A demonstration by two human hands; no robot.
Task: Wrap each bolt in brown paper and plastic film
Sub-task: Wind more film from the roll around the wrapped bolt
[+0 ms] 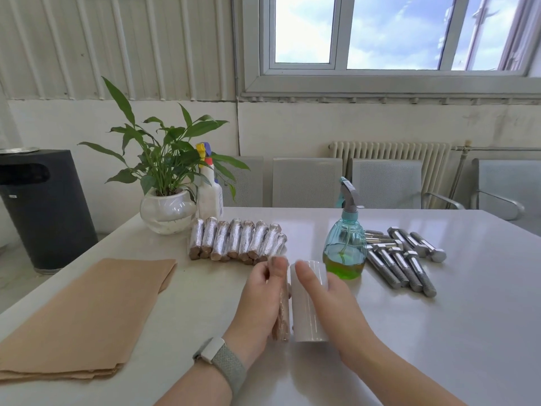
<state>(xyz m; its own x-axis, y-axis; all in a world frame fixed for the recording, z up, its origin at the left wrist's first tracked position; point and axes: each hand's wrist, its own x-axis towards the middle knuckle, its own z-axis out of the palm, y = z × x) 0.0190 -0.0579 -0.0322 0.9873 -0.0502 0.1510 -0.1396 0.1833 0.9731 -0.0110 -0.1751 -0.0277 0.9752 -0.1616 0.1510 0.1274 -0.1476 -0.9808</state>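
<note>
The left hand [260, 300] has its grip closed around a bolt wrapped in brown paper [283, 312], near the middle of the white surface [439, 332]. The right hand [328, 300] has its grip around a roll of plastic film [307, 315], just beside the bolt. Wrapped bolts [237, 240] lie farther back. Bare bolts [407, 259] lie on the right, brown paper sheets [87, 315] on the left.

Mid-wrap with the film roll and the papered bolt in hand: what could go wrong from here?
The paper-wrapped bolt is gripped only by the left hand; the paper may loosen before film covers it. The right hand swinging the film roll could tip the spray bottle standing just behind.
</note>
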